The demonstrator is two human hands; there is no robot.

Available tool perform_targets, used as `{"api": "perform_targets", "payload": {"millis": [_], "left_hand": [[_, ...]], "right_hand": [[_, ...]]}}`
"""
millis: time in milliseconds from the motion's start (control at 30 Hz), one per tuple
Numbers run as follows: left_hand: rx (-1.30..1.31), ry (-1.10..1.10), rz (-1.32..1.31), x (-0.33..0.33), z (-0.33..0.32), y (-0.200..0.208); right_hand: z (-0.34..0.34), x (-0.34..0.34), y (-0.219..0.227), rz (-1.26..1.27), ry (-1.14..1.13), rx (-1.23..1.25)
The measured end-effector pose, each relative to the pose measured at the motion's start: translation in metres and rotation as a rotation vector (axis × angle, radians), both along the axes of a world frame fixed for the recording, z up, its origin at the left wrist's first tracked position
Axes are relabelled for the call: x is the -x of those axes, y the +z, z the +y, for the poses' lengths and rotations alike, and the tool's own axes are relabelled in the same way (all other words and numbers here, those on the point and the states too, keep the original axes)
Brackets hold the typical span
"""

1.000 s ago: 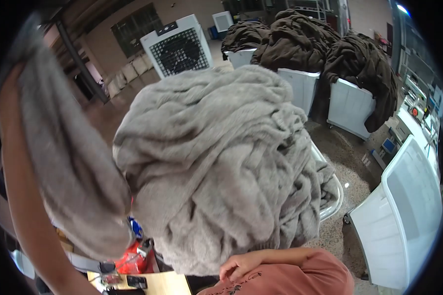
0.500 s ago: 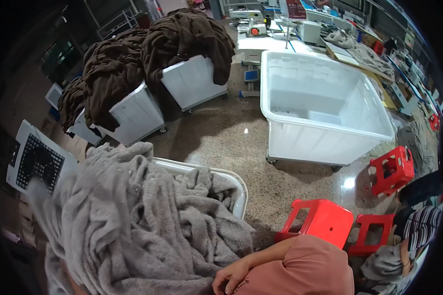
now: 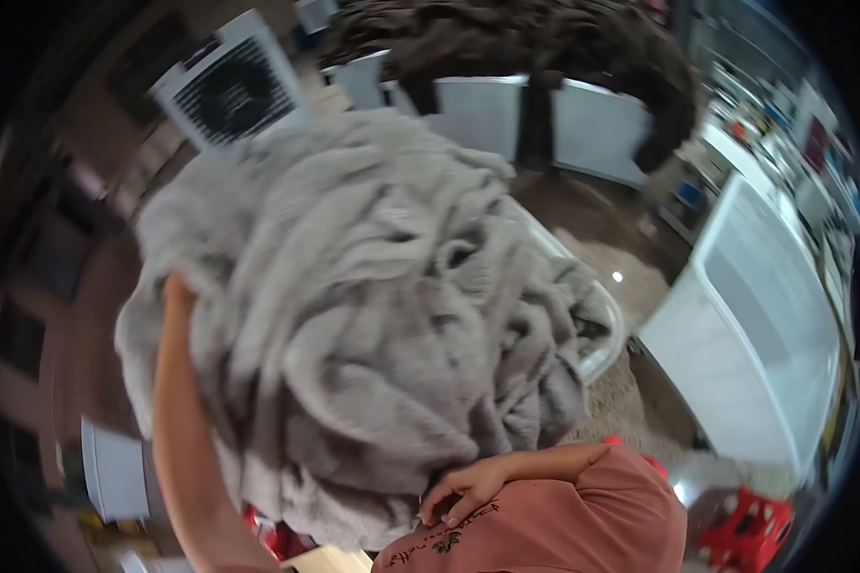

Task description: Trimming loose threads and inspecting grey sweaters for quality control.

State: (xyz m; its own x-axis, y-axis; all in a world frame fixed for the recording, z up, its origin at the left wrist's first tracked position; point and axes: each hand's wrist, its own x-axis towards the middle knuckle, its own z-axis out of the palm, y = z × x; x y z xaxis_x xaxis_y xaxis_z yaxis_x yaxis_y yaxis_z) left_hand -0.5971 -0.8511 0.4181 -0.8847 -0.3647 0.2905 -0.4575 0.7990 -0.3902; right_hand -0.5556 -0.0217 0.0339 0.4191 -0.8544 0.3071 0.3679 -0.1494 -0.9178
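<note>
A big heap of grey plush fabric (image 3: 382, 286) fills a white tub (image 3: 604, 358) and spills over its near and left sides. On the heap's left side my left hand (image 3: 176, 286) reaches into the folds, its fingers hidden under the cloth. Close to my body, at the near edge of the heap, my right hand (image 3: 466, 489) rests against my pink shirt (image 3: 564, 511). Its fingers are loosely bent and apart from the thumb, with nothing seen between them. The right fingertips lie beside the fabric; whether they touch it I cannot tell.
White bins (image 3: 597, 134) heaped with dark brown fabric (image 3: 583, 38) stand at the back. A large white bin (image 3: 726, 325) is at the right, with a red stool (image 3: 747, 530) nearer me. A white panel with a black grille (image 3: 229, 91) stands at the back left.
My view has swung left, so the tub, bins and stools appear farther right. My left forearm has come into sight, its hand at the heap. The right hand stays by my shirt.
</note>
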Motion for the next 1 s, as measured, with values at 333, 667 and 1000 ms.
{"api": "perform_targets", "payload": {"millis": [333,667,1000], "left_hand": [[-0.307,-0.243,0.042,0.148,0.45,-0.302],[-0.892,-0.846,0.475,0.159,0.653,-0.253],[-0.221,-0.57,0.501,0.091,0.677,-0.175]], "right_hand": [[-0.029,0.016,-0.002,-0.015,0.009,-0.181],[-0.018,0.02,-0.014,0.041,-0.055,-0.234],[-0.01,0.022,0.01,0.137,-0.112,-0.285]]}}
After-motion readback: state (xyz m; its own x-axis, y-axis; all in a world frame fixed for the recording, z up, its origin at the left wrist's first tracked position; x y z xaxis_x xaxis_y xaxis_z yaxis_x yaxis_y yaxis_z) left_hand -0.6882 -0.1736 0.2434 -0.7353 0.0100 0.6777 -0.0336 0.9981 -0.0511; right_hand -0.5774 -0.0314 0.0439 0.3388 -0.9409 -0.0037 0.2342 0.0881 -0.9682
